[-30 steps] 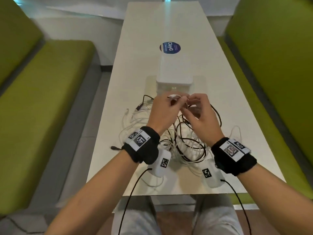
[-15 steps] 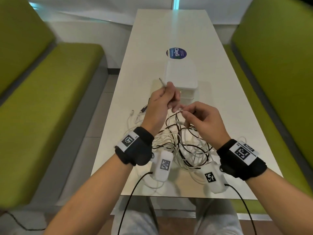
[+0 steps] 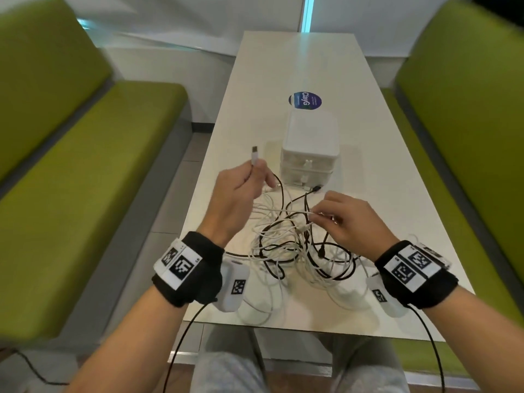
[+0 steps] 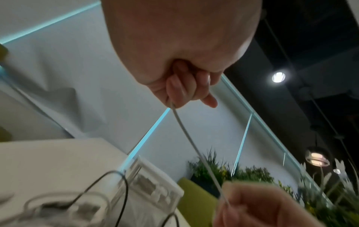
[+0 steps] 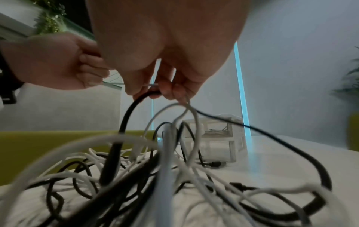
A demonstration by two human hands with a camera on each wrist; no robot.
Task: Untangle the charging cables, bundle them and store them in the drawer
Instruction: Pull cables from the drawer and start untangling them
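Note:
A tangle of white and black charging cables (image 3: 295, 251) lies on the white table (image 3: 397, 211) in front of me. My left hand (image 3: 241, 191) is raised above the pile and grips one white cable (image 4: 194, 145) just below its USB plug (image 3: 255, 154), which sticks up past my fingers. My right hand (image 3: 348, 219) hovers low over the tangle and pinches cables (image 5: 153, 90) between thumb and fingers, a white strand and a black one together. The held white cable runs taut between both hands. The small white drawer unit (image 3: 309, 148) stands just beyond the pile, its drawers closed.
A round blue sticker (image 3: 304, 100) lies on the table behind the drawer unit. Green benches (image 3: 85, 180) run along both sides of the table. A loose black plug (image 3: 316, 189) lies near the drawer unit's base.
My left hand has lifted up and to the left, drawing the white cable's plug end out of the tangle. My right hand has dropped lower and slid right along the cables.

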